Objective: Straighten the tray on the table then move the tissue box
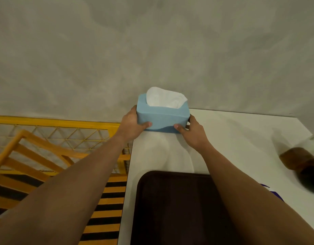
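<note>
With our left hand point(130, 123) and right hand point(192, 129) closed on the ends of the tissue box point(162, 118) at the table's point(232, 138) far left corner, past the tray point(172, 206), an uneven push risks tipping it off that edge.

The tissue box point(162, 119) showed a matt, soft-looking pale blue cover, with thin white paper tissue point(166, 99) crumpled at its opening. The table point(232, 138) was smooth white with a faint sheen. The tray point(173, 206) was dark brown and matt. The chair point(34, 156) looked like painted orange wood beside yellow wire mesh point(64, 135). The wall point(152, 50) was matt, mottled grey plaster.
</note>
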